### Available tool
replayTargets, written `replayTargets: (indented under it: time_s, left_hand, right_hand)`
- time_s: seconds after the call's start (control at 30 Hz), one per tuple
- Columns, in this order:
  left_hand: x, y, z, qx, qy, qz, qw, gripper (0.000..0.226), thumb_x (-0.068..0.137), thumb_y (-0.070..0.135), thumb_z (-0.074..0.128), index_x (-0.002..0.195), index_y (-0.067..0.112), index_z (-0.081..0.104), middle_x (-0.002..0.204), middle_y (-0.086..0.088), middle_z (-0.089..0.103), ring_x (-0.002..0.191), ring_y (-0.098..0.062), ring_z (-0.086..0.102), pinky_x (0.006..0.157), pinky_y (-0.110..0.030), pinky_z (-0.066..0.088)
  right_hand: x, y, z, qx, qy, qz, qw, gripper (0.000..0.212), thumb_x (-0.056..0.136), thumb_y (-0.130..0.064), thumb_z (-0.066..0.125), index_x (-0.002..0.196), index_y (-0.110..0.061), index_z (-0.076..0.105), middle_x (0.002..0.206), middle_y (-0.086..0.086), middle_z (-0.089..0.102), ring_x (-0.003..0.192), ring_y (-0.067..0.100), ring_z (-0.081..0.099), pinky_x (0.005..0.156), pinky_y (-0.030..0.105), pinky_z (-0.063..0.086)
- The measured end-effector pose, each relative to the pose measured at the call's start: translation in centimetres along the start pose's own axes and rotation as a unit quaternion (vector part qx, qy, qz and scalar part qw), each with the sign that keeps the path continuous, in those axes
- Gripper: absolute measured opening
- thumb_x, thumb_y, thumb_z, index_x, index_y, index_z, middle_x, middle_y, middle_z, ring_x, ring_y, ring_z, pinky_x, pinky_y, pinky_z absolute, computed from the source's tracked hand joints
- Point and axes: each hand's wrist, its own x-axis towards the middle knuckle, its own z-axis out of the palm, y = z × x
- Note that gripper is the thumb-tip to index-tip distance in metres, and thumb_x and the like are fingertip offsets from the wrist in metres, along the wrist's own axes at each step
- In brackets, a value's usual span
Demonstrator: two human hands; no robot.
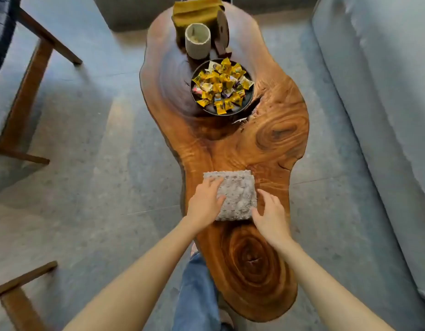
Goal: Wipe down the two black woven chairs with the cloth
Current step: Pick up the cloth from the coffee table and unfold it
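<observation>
A folded grey textured cloth (235,194) lies on the near half of a live-edge wooden coffee table (273,144). My left hand (205,201) rests on the cloth's left side with its fingers laid flat over it. My right hand (269,215) touches the cloth's right edge with relaxed fingers. At the left edge of the view stand the wooden legs of one chair (27,91), with a bit of its dark seat in the top left corner. A second chair's wooden leg (18,290) shows at the bottom left.
Farther along the table sit a dark bowl of wrapped sweets (222,87), a pale cup (197,40), a wooden disc (223,27) and a mustard cloth (194,13). A grey sofa (378,91) runs along the right. The floor is grey tile; my jeans-clad leg (197,295) is below.
</observation>
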Motion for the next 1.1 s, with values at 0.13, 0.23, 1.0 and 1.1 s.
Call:
replayTargets:
  time_s: [0.13, 0.23, 1.0, 1.1]
  left_hand:
    - [3.2, -2.4, 3.0, 0.025, -0.023, 0.006, 0.999, 0.061, 0.093, 0.025, 0.058, 0.147, 0.028, 0.029, 0.151, -0.004, 0.026, 0.134, -0.025, 0.027, 0.096, -0.037, 0.044]
    - [4.4, -4.0, 4.7, 0.056, 0.000, 0.030, 0.998, 0.064, 0.088, 0.025, 0.064, 0.144, 0.029, 0.034, 0.140, -0.001, 0.033, 0.122, -0.021, 0.032, 0.089, -0.033, 0.046]
    - [-14.0, 6.2, -12.7, -0.134, 0.234, 0.067, 0.961, 0.061, 0.083, 0.019, 0.070, 0.137, 0.027, 0.043, 0.120, -0.003, 0.056, 0.112, -0.021, 0.049, 0.092, -0.027, 0.037]
    - [-19.8, 7.7, -14.9, -0.163, 0.277, 0.075, 0.944, 0.064, 0.084, 0.020, 0.071, 0.139, 0.029, 0.041, 0.117, 0.000, 0.057, 0.105, -0.016, 0.051, 0.087, -0.021, 0.037]
  right_hand:
    - [3.8, 1.5, 2.8, 0.039, -0.001, 0.059, 0.997, 0.062, 0.091, -0.018, 0.061, 0.146, -0.015, 0.032, 0.141, 0.008, 0.044, 0.130, 0.025, 0.041, 0.108, 0.039, 0.036]
    - [5.4, 2.6, 4.7, 0.057, 0.040, 0.067, 0.995, 0.046, 0.089, -0.014, 0.064, 0.132, -0.014, 0.049, 0.124, 0.005, 0.055, 0.114, 0.020, 0.051, 0.092, 0.031, 0.044]
    - [-11.2, -15.3, -11.5, 0.050, 0.106, -0.353, 0.928, 0.019, 0.086, 0.002, 0.061, 0.100, -0.011, 0.063, 0.097, 0.001, 0.060, 0.088, 0.003, 0.053, 0.077, 0.019, 0.045]
    - [-16.4, -18.1, -13.8, 0.037, 0.079, -0.424, 0.901, 0.020, 0.087, 0.003, 0.060, 0.103, -0.009, 0.065, 0.101, 0.000, 0.059, 0.091, -0.001, 0.052, 0.080, 0.019, 0.047]
